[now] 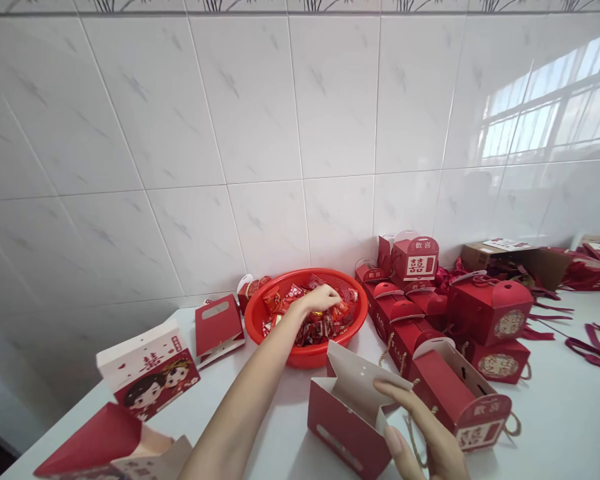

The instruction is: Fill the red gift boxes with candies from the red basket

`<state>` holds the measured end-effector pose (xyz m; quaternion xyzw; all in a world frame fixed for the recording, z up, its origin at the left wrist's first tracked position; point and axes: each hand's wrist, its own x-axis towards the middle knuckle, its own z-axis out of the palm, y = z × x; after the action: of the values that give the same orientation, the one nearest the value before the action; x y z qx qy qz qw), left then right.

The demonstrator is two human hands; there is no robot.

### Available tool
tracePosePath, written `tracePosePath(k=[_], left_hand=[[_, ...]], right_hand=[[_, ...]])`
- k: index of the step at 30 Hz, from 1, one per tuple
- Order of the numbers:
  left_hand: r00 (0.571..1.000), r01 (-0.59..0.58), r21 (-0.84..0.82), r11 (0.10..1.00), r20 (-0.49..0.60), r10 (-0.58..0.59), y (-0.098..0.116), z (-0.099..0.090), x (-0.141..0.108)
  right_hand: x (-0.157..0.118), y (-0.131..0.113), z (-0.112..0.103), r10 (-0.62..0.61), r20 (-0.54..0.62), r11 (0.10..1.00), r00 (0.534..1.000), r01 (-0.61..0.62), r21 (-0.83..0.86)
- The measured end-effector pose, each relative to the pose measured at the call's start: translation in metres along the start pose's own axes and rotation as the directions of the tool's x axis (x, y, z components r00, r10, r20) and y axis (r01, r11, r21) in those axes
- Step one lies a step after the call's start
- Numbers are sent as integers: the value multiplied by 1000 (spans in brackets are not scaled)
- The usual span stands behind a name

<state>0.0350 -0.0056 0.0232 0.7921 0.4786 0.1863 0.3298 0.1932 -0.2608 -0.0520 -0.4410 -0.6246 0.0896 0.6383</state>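
My left hand (322,299) reaches into a round red plastic basket (307,358) of wrapped candies (320,327). Its fingers point down among the wrappers, and the fingertips are hard to make out. In front of the basket stands an open red paper box (347,430) with a pale inside and its top flaps up. My right hand (420,427) holds this box at its right side, thumb and fingers about the edge.
Closed red gift boxes (490,310) with rope handles are stacked on the right, beside an open-topped one (457,393). Dark red ribbons (593,347) and a cardboard box (550,263) lie farther right. Flat and part-folded boxes (155,370) rest on the white table (560,427) at left. A tiled wall rises behind.
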Motion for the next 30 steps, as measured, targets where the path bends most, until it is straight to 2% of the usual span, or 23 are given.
tracePosePath(k=[3, 6, 9, 13, 19, 22, 24, 27, 30], left_hand=[[995, -52, -110, 993, -93, 41, 4, -13, -18], [984, -98, -234, 967, -169, 58, 5, -19, -36], [975, -126, -363, 923, -217, 47, 1, -18, -53], [973, -133, -511, 849, -230, 15, -8, -12, -69], [952, -70, -551, 831, -287, -110, -15, -6, -86], [965, -76, -476, 876, -258, -57, -13, -8, -94], [981, -62, -348, 935, -194, -7, -11, -9, -97], [1000, 11, -38, 999, 30, -10, -9, -10, -96], [957, 67, 231, 971, 261, -128, -9, -7, -86]], right_hand=[[-1, 0, 0, 7, 10, 1000, 1000, -8, 14], [-1, -1, 0, 13, 16, 999, 1000, -14, 39], [-1, -1, -1, 31, 34, 997, 999, -33, 68], [-1, 1, -5, 61, 77, 996, 995, -65, 54], [5, 5, -15, -33, 185, 999, 982, 32, 8], [6, 5, -17, -46, 197, 999, 979, 50, -15], [6, 4, -16, -43, 196, 999, 980, 47, -12], [4, 3, -14, -29, 196, 1000, 980, 30, -3], [4, 4, -14, -16, 183, 1000, 983, 16, 4]])
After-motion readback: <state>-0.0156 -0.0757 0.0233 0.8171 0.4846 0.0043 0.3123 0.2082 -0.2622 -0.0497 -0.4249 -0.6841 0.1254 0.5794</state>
